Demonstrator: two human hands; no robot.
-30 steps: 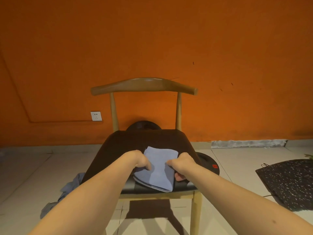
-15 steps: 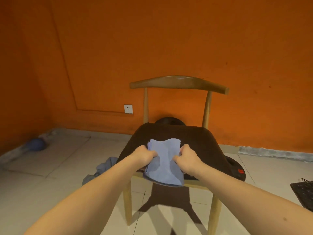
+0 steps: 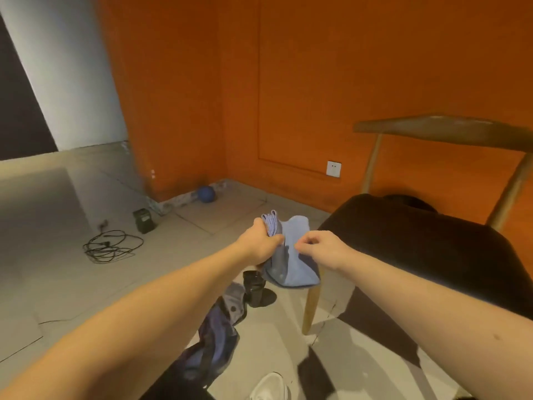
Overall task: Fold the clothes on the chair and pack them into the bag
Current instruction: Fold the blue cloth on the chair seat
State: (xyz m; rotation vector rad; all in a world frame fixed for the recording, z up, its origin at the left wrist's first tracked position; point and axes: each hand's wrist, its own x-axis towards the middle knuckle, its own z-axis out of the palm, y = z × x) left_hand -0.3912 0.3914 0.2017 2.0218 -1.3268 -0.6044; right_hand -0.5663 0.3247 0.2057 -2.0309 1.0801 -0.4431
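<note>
A folded light-blue cloth (image 3: 292,255) hangs in the air just left of the chair's front corner. My left hand (image 3: 259,245) grips its left side, where the folded layers stick up above my fist. My right hand (image 3: 320,248) pinches the cloth's right edge with curled fingers. The wooden chair (image 3: 418,249) with a dark seat stands on the right, and nothing lies on the visible part of the seat. A crumpled blue-grey fabric (image 3: 219,336) lies on the floor below my left forearm. I cannot see a bag for certain.
A black cup-like object (image 3: 253,287) stands on the tiles under the cloth. Further left are a coiled black cable (image 3: 111,246), a small black box (image 3: 144,220) and a blue ball (image 3: 206,194) by the orange wall. A white shoe (image 3: 268,388) shows at the bottom.
Both hands lifted the folded cloth off the chair seat and carried it left, past the chair's front corner. My view swung left, so the chair now sits on the right.
</note>
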